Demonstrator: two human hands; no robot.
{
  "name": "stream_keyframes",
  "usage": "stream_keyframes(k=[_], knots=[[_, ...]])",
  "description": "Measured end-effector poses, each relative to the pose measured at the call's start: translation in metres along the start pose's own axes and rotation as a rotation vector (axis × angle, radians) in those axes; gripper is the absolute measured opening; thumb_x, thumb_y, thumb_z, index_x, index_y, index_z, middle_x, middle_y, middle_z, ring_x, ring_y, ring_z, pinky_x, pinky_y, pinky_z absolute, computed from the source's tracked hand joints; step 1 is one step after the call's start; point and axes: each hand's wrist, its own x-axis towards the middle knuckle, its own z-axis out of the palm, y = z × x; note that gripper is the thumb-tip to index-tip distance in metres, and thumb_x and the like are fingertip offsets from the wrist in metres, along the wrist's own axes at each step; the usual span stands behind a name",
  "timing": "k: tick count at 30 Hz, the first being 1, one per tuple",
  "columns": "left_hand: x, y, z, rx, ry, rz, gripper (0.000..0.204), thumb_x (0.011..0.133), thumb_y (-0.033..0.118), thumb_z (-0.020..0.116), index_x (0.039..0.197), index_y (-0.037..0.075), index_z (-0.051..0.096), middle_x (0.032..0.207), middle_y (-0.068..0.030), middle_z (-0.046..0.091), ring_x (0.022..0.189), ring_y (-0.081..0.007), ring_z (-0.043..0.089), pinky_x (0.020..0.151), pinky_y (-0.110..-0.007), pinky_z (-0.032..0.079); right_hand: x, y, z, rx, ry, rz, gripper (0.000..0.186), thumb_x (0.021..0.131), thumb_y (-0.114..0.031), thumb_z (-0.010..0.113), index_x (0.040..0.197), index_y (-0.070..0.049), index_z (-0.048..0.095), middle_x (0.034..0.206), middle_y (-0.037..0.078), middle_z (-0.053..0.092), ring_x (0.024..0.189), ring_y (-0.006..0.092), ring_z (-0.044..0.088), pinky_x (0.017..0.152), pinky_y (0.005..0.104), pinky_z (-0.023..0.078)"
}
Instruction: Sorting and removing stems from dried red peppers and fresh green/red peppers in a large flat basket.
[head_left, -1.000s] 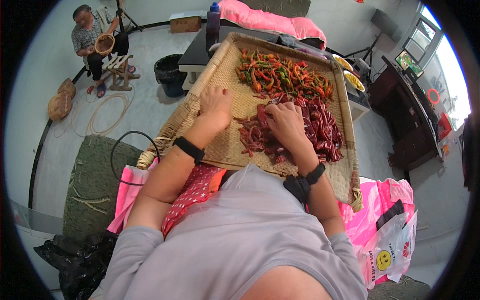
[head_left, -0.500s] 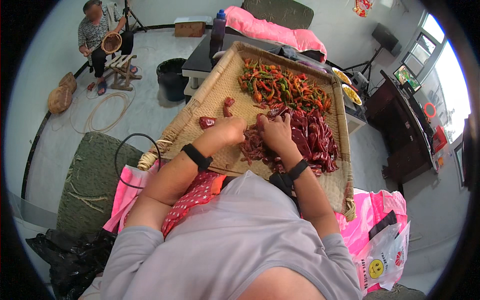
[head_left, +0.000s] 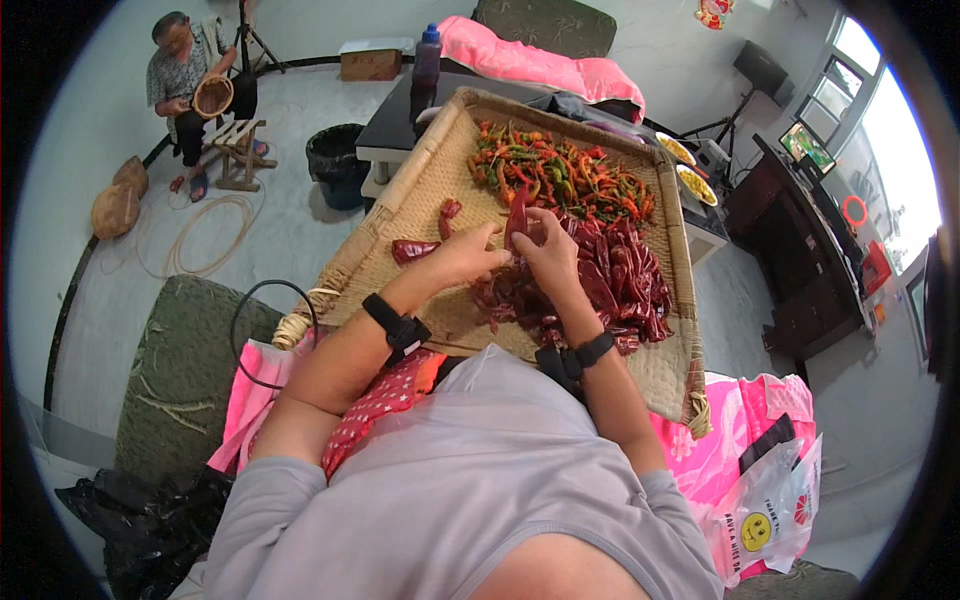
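Observation:
A long dark-red chili pepper (head_left: 517, 214) stands up between the fingers of my right hand (head_left: 556, 262), which is closed on it. Just left of it, my left hand (head_left: 468, 256) reaches toward the chili's lower end, thumb and forefinger apart. Both hands are over a square woven tray (head_left: 447, 160) across my lap. To the right of my hands lies a heap of large, wrinkled dark-red chilies (head_left: 632, 278). Smaller red, orange and green chilies (head_left: 565, 172) fill the far part. Beyond my left hand rest two red pieces, a curled chili (head_left: 448, 216) and a shiny chili (head_left: 410, 252).
Behind the tray is a dark table (head_left: 392, 125) with a bottle (head_left: 426, 60) and yellow-filled plates (head_left: 697, 186). A black bin (head_left: 338, 165) stands to its left. Farther left sits a person (head_left: 190, 90) holding a basket (head_left: 213, 96). A black hoop (head_left: 236, 325) is by the tray's left corner.
My right hand has lifted a chili from the pile and now holds it upright. My left hand has shifted slightly right, its fingers coming apart. The whole view has shifted a little.

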Motion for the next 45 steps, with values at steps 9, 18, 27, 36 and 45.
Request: stream_keyframes(k=[9,18,27,36,45], knots=[[0.0,0.013,-0.017,-0.324,0.04,-0.151,0.026,0.086,0.014,0.049,0.107,-0.001,0.051,0.085,-0.0096,0.062,0.065,-0.0159,0.064,0.053,-0.03,0.05,-0.013,0.0,-0.053,-0.124,0.279,-0.254,0.016,0.082,-0.008,0.063,0.098,-0.006,0.066,0.089,0.011,0.068,0.081,0.0306,0.064,0.074,0.0361,0.05],[-0.004,-0.002,-0.049,0.33,0.374,-0.246,0.035,0.084,0.025,0.054,0.105,-0.002,0.055,0.092,-0.0236,0.064,0.088,-0.0401,0.062,0.079,-0.05,0.047,-0.052,0.007,-0.094,-0.445,0.224,0.008,0.022,0.076,-0.019,0.069,0.096,-0.011,0.066,0.092,0.008,0.065,0.094,0.0296,0.058,0.081,0.042,0.044],[-0.014,-0.003,-0.05,0.431,0.331,-0.025,0.035,0.08,0.014,0.06,0.109,-0.003,0.054,0.102,-0.0215,0.06,0.094,-0.0335,0.061,0.081,-0.042,0.049,-0.06,0.021,-0.088,-0.562,0.055,0.143,0.025,0.077,-0.024,0.068,0.097,-0.009,0.065,0.095,0.01,0.064,0.094,0.0308,0.06,0.08,0.0436,0.043],[-0.024,0.053,0.006,-0.185,-0.017,0.468,0.038,0.087,0.012,0.061,0.122,0.001,0.054,0.105,-0.0088,0.059,0.082,-0.0127,0.057,0.074,-0.027,0.049,-0.047,-0.012,-0.081,0.086,-0.112,-0.228,0.02,0.081,-0.016,0.066,0.096,-0.002,0.065,0.088,0.016,0.063,0.086,0.0332,0.06,0.075,0.04,0.047],[-0.02,0.014,-0.026,-0.153,0.355,0.15,0.016,0.086,0.014,0.057,0.096,0.003,0.062,0.083,-0.0157,0.064,0.078,-0.0273,0.063,0.07,-0.037,0.048,-0.04,-0.005,-0.061,-0.219,-0.002,-0.203,0.02,0.088,-0.017,0.057,0.106,-0.009,0.061,0.11,0.013,0.057,0.098,0.0346,0.056,0.082,0.0412,0.048]])
